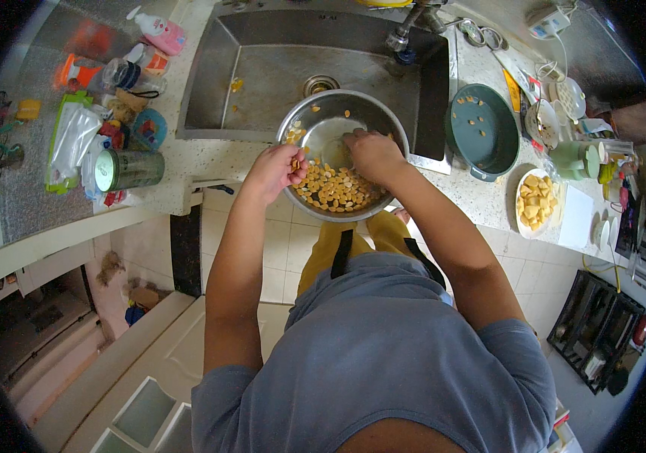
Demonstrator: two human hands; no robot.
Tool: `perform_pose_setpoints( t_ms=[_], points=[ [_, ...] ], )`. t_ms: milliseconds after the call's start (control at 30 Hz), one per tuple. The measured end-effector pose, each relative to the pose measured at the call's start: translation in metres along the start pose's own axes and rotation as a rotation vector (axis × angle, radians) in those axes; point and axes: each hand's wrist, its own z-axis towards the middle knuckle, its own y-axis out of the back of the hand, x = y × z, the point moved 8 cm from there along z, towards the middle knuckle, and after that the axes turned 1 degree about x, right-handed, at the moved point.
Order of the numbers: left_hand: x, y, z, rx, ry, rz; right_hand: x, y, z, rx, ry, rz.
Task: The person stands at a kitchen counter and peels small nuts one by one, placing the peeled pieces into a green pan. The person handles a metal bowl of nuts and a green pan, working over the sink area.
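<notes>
A round stainless steel bowl point(395, 113) rests over the front edge of the sink, close to my body. Many yellowish pumpkin seeds point(334, 189) lie in its near half, and a few cling to the far wall. At the bowl's left rim, my left hand point(278, 170) holds several seeds in its curled fingers. My right hand point(373, 154) reaches inside the bowl from the right, fingers bent down above the bottom. Whether it grips anything is hidden by the back of the hand.
Behind the bowl lies the stainless steel sink point(278, 68) with a faucet point(399, 37). A green plastic basin point(484, 147) with some seeds stands right, near a plate of yellow chunks point(535, 201). Leftward are a green canister point(130, 170) and a pink pump bottle point(159, 33).
</notes>
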Motion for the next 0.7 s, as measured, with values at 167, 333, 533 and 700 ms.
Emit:
perform_pose_setpoints(
  t_ms=[167, 333, 533, 700],
  points=[
    [0.005, -0.011, 0.003, 0.157, 0.052, -0.132, 0.027, 0.044, -0.013, -0.211, 0.153, 0.329],
    [0.011, -0.03, 0.016, 0.321, 0.062, -0.221, 0.031, 0.025, 0.001, -0.181, 0.209, 0.918],
    [0.007, -0.038, 0.02, 0.329, 0.073, -0.259, -0.002, 0.001, 0.017, -0.233, 0.043, 1.15],
    [-0.009, -0.013, 0.009, 0.183, -0.014, -0.327, -0.002, 0.04, 0.0, -0.322, -0.062, 0.581]
  ],
)
